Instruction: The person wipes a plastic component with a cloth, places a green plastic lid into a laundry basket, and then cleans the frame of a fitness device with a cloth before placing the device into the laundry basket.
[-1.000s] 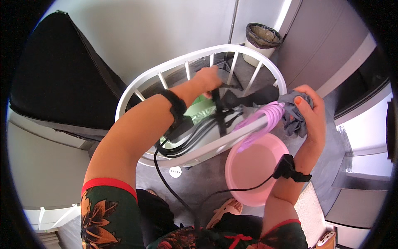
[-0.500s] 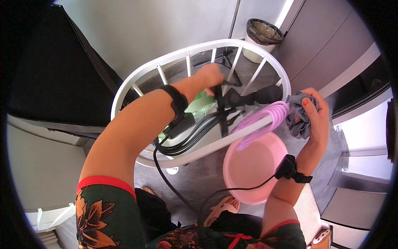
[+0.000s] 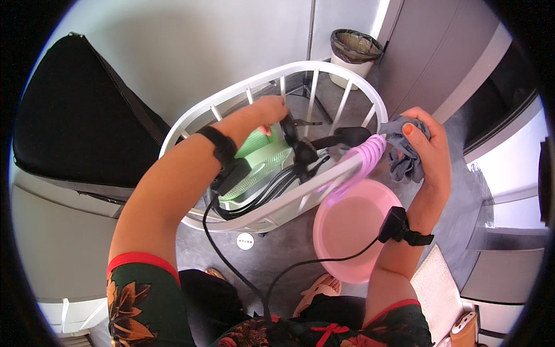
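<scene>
My left hand (image 3: 270,112) is closed on the upper end of a black stand-like object (image 3: 300,151) inside a white railed cart (image 3: 254,89). A looped black cable (image 3: 272,188) lies below it, beside a light green ribbed basket (image 3: 260,165). In my right hand (image 3: 435,147) is a crumpled grey cloth (image 3: 404,159), held just outside the cart's right end. Next to the cloth, a bunch of lilac plastic hangers (image 3: 370,159) hangs over the cart's rim. Part of the left fingers is hidden behind the hand.
A pink basin (image 3: 355,231) stands on the floor by the cart's near right side. Behind is a lined waste bin (image 3: 352,55). A large black padded panel (image 3: 75,115) is at left. Wrist-band cables (image 3: 312,262) run toward my body.
The view has shifted a little. In my left hand the black object tilts and moves slightly, and more of the green basket shows. My right hand still holds the cloth.
</scene>
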A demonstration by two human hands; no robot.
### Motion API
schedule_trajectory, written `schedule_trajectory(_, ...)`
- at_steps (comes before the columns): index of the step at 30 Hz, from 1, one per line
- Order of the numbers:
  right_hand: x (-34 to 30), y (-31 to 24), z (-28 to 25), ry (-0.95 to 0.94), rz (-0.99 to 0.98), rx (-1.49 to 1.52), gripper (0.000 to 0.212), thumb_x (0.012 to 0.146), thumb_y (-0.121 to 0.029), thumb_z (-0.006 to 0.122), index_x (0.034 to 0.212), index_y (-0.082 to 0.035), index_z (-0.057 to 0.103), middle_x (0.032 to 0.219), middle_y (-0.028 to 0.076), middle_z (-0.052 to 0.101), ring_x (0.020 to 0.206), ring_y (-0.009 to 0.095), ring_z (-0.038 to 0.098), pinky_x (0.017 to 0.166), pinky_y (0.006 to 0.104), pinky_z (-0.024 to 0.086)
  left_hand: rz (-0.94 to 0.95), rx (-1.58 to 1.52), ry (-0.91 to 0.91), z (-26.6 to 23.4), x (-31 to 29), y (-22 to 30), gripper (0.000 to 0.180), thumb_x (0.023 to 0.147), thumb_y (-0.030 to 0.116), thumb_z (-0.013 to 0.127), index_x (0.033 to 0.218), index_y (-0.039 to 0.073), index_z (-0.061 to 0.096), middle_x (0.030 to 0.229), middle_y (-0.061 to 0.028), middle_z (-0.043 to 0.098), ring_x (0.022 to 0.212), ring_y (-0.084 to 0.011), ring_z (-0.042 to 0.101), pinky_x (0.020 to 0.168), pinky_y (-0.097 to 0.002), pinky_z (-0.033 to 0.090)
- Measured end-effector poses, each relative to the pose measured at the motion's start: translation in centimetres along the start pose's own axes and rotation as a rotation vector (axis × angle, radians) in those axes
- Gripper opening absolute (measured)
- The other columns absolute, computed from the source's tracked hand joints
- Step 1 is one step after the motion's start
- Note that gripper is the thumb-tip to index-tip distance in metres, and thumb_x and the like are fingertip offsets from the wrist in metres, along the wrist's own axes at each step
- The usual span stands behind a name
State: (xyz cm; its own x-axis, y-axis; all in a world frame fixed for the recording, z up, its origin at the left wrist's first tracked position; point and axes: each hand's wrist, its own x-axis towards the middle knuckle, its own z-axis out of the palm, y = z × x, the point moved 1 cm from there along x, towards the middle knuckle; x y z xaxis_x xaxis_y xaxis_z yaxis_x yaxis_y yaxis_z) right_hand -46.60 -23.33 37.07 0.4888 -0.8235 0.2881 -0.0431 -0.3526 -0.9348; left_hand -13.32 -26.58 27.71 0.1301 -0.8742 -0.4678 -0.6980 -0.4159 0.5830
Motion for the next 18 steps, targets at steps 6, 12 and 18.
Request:
schedule_trajectory(6, -0.5, -0.1, -0.9, 0.022, 0.021, 0.001, 0.025, 0.086, -0.025, 0.068, 0.089, -0.002, 0.061, 0.075, -0.003, 0.056, 0.069, 0.004, 0.049, 0.060, 0.0200, 0.040, 0.425, 0.589, 0.353, 1.0, 1.3, -1.6, 0.046, 0.089, 0.033, 0.060, 0.116, -0.004, 0.056, 0.092, -0.0190, 0.066, 0.071, -0.0281, 0.069, 0.055, -0.0398, 0.056)
schedule_trajectory(12, -0.3, -0.9, -0.4, 0.022, -0.071, -0.125, 0.028, 0.085, -0.029, 0.069, 0.089, -0.002, 0.061, 0.076, -0.004, 0.055, 0.075, 0.005, 0.048, 0.067, 0.0212, 0.040, 0.110, 0.078, 0.289, 3.3, 2.9, -3.7, 0.060, 0.080, 0.035, 0.073, 0.122, -0.001, 0.048, 0.098, -0.0208, 0.065, 0.083, -0.0288, 0.068, 0.066, -0.0374, 0.057)
schedule_trajectory(18, -0.6, -0.4, -1.7, 0.027, -0.107, -0.106, 0.029, 0.086, -0.029, 0.068, 0.090, -0.001, 0.061, 0.076, -0.003, 0.056, 0.075, 0.006, 0.049, 0.068, 0.0217, 0.040, 0.211, -0.110, 0.439, 5.0, 1.0, -3.6, 0.065, 0.071, 0.038, 0.081, 0.113, -0.004, 0.053, 0.094, -0.0184, 0.067, 0.080, -0.0273, 0.068, 0.072, -0.0366, 0.053)
